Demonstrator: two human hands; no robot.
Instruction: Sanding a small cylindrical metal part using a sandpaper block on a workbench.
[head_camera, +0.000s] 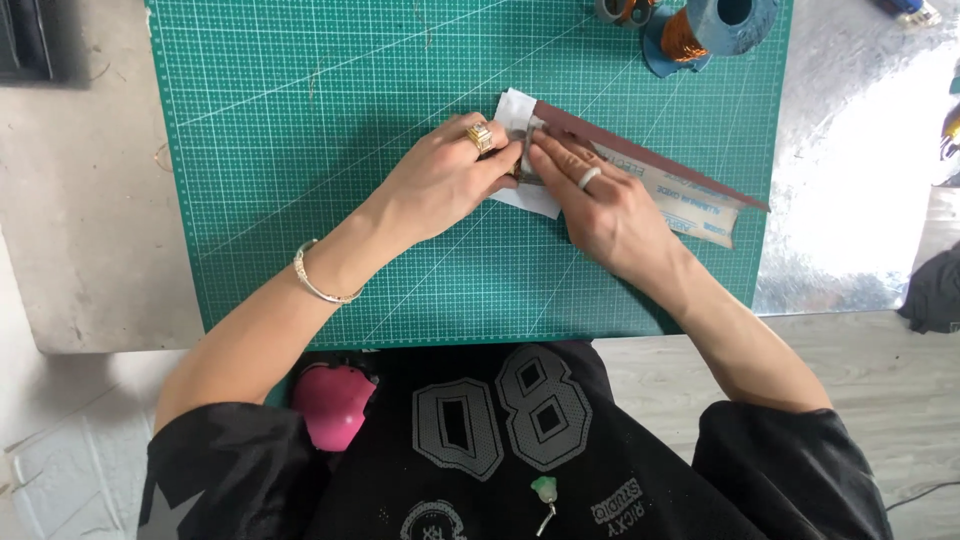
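- The left hand (440, 180), with a gold ring and a wrist bangle, pinches a small grey piece (527, 160) at its fingertips.
- The right hand (605, 205), with a white ring, presses its fingers onto the same piece, holding it from the other side.
- The piece sits on a white paper (520, 110) near the middle of the green cutting mat (300, 150).
- A brown strip (650, 160) runs from the piece towards the mat's right edge.
- A copper wire spool (700, 30) stands at the mat's far edge.
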